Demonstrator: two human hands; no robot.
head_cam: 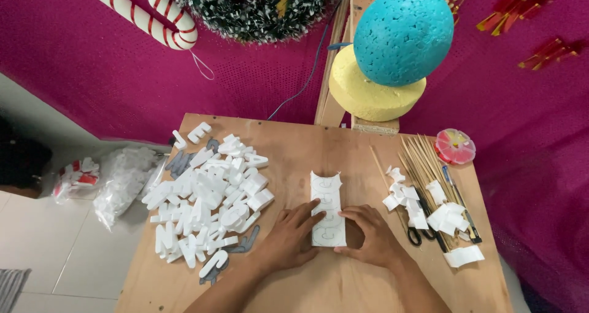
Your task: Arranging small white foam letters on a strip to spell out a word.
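White foam strip (327,209), pencilled with letter outlines, is lying mid-counter (343,147); left hand (288,239) and right hand (368,233) are pressing it flat from either side, fingers spread, gripping nothing. Cut foam letters (205,202) are lying piled to its left, with skewers (423,160), scissors (420,227) and foam scraps (445,218) to its right.

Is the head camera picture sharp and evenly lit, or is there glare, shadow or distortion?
Head view: soft, even light; the white foam strip under both hands stays sharp with no glare; faint shadows beside the foam letters; table edges splay from the wide lens.
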